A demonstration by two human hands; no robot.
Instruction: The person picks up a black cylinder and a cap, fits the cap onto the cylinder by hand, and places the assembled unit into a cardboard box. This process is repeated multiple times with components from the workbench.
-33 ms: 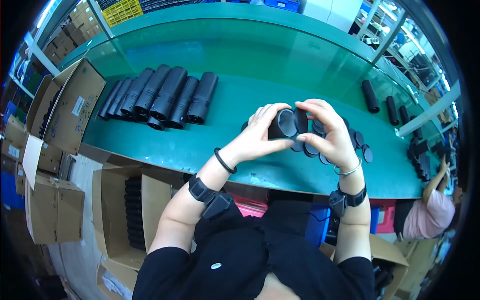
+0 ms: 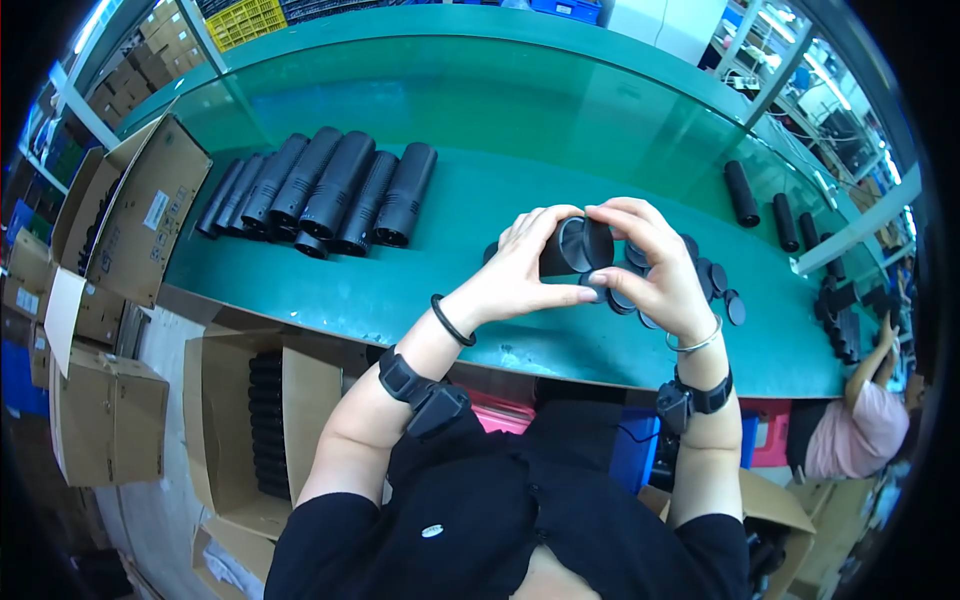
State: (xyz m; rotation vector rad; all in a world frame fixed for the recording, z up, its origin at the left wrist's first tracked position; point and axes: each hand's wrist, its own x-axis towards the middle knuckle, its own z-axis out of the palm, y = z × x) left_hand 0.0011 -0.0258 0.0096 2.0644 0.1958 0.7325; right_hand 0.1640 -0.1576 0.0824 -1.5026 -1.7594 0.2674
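My left hand (image 2: 513, 268) is wrapped round a black plastic tube (image 2: 554, 257), its open end facing right. My right hand (image 2: 665, 262) pinches a round black cap (image 2: 599, 245) by its edge, between thumb and fingers. The cap is tilted against the tube's mouth and overlaps part of it; whether it sits in the rim I cannot tell. Several loose black round caps (image 2: 719, 278) lie on the green bench (image 2: 480, 350) behind and beside my right hand. The far end of the held tube is mostly hidden by my left hand.
Several black tubes (image 2: 330, 190) lie stacked at the left of the bench. More tubes (image 2: 740, 192) lie at the right. Cardboard boxes (image 2: 135, 230) stand at the left, one below (image 2: 312, 420) holding black tubes. A co-worker in a pink top (image 2: 858, 435) works at the far right.
The cap has turned and moved slightly left, from nearly edge-on beside the tube to overlapping its mouth. Both hands keep their hold.
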